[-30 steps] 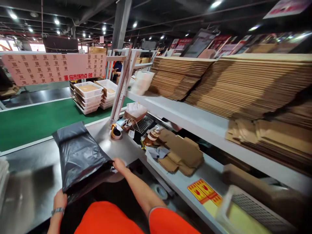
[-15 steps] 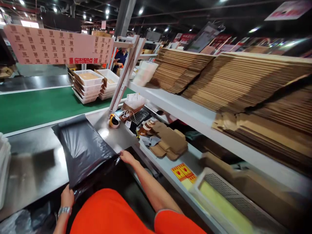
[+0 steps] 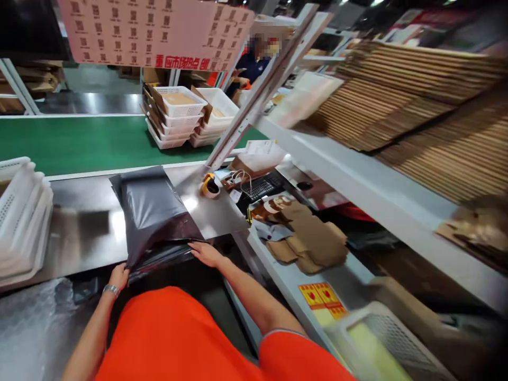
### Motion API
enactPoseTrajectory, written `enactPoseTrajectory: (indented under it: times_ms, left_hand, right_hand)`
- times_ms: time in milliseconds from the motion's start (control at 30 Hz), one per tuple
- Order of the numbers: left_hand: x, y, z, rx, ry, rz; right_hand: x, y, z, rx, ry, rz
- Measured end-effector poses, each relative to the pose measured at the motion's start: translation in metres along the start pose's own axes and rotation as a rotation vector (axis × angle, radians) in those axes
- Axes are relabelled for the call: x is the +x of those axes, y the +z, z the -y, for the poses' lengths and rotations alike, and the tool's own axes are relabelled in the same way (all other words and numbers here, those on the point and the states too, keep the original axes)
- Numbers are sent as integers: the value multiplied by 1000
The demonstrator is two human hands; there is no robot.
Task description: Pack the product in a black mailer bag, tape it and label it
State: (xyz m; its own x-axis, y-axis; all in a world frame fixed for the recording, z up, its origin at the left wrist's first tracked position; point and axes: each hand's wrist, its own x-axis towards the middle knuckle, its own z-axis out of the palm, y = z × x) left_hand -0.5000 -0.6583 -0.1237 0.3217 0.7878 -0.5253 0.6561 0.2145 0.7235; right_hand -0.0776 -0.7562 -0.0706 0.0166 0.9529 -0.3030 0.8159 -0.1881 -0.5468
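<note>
A black plastic mailer bag lies flat on the steel worktable, its near end hanging over the table's front edge. My left hand pinches the bag's near left corner. My right hand rests on the bag's near right corner, fingers laid over the folded edge. A roll of tape stands on the table just beyond the bag.
A green conveyor belt runs behind the table with stacked white baskets on it. White baskets stand at the left. Flattened cardboard boxes fill the right shelf. Folded cartons, a keyboard and a basket lie below. Another person stands beyond.
The view has swung down and left. Both hands have stayed on the bag's near corners, and the near end now looks folded over under my right hand.
</note>
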Motion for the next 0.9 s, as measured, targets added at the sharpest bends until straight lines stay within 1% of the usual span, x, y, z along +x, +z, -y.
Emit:
enactPoseTrajectory:
  times_ms: [67,100,133,200,267,367,433,467,533,600,667,800,900]
  left_hand:
    - [-4,-1,3,-108,-45,43]
    - [-6,-2,5,-164,-67,69]
    - [-8,-4,7,-220,-87,95]
    - [-12,-9,12,-329,-119,144]
    - [-14,-14,15,-428,-145,175]
    - [-19,-16,17,-556,-179,195]
    - [-23,-14,16,-632,-189,191]
    - [-25,-13,15,-665,-192,184]
    - [-29,-10,14,-721,-197,161]
    - [-32,-7,13,-765,-199,128]
    - [-34,-4,12,-801,-207,102]
    - [-36,3,10,-835,-238,85]
    - [-37,5,7,-819,-247,62]
  right_hand:
    - [-3,-11,-9,-5,17,37]
    - [-2,-14,-9,-6,21,57]
    - [0,-13,-6,-3,20,80]
    - [9,-2,10,20,-13,133]
    - [20,19,38,72,-95,198]
    - [40,62,96,203,-334,276]
    - [53,92,134,267,-485,289]
    - [58,105,150,272,-526,286]
    - [66,125,173,238,-523,263]
    - [69,137,181,207,-496,230]
    - [70,143,178,221,-520,206]
    - [67,145,161,317,-632,189]
    - [62,144,159,372,-688,160]
